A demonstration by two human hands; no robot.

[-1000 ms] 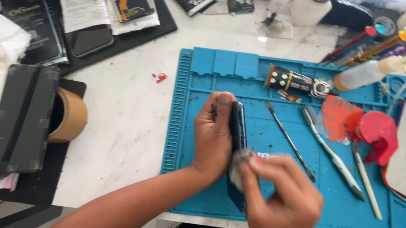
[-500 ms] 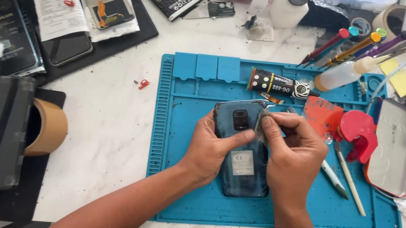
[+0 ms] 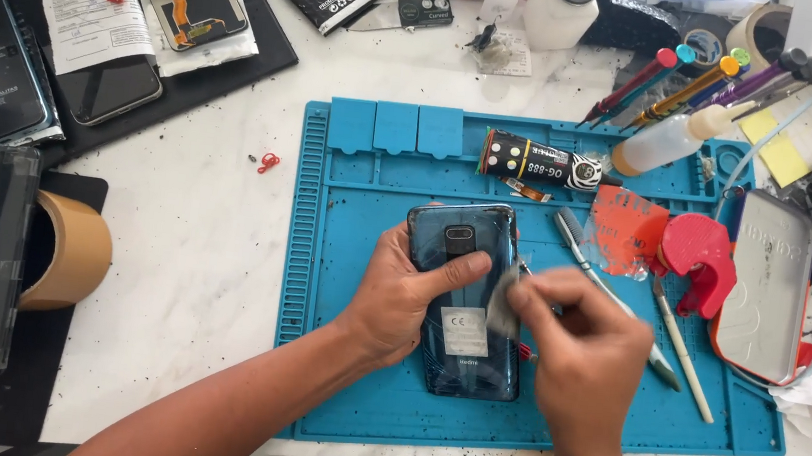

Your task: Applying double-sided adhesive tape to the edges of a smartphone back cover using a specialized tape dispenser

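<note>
A dark teal smartphone point(image 3: 463, 309) lies back-up on the blue work mat point(image 3: 350, 373), camera end away from me. My left hand point(image 3: 404, 293) grips its left edge, thumb across the back below the camera. My right hand point(image 3: 579, 352) hovers at the phone's right edge, pinching a small grey scrap point(image 3: 503, 304) between thumb and fingers. The scrap looks like a film or wipe; I cannot tell which.
Tweezers point(image 3: 610, 295), a thin stick point(image 3: 683, 350), a red tool point(image 3: 699, 259), a black cylinder point(image 3: 539, 162) and a metal tin point(image 3: 767, 286) lie on the mat's right. Screwdrivers point(image 3: 687, 87) and bottles point(image 3: 560, 8) at the back. Tape roll point(image 3: 71, 253), dark boxes and phone parts left.
The phone has gone from held on edge to lying flat, back-up, on the mat. My right hand moved off its back to the right edge with the scrap.
</note>
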